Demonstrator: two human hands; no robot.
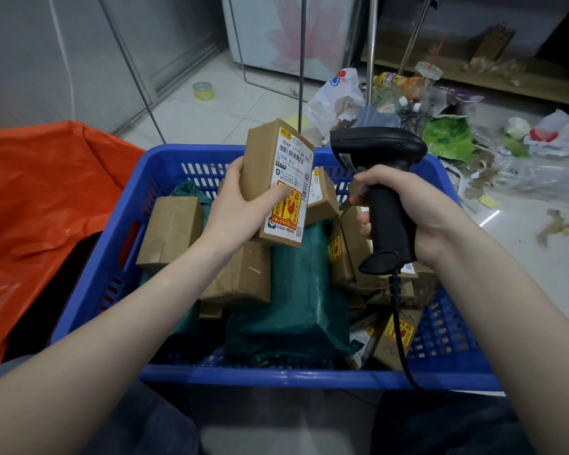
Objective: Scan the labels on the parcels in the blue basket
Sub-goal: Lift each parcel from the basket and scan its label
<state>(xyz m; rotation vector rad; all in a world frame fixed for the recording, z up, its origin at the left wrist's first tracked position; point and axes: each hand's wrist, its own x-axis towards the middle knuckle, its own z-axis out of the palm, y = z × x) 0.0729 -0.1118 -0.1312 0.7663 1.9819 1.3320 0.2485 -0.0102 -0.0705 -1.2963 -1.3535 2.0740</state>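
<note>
My left hand (235, 205) holds a small brown cardboard parcel (260, 165) upright above the blue basket (112, 251), its white label (291, 178) with barcodes and a yellow fragile sticker turned to the right. My right hand (408, 208) grips a black handheld barcode scanner (380, 152) by its handle; the scanner head sits just right of the label, a short gap apart. The scanner's black cable (398, 323) runs down over the basket. Inside the basket lie several brown boxes (171, 231) and dark green mailer bags (293, 290).
An orange plastic bag (40, 198) lies left of the basket. Litter, plastic bags and bottles (440, 119) are spread over the tiled floor at the right and behind. A roll of yellow tape (203, 91) sits on the floor at the back. Metal rack legs (301, 60) stand behind the basket.
</note>
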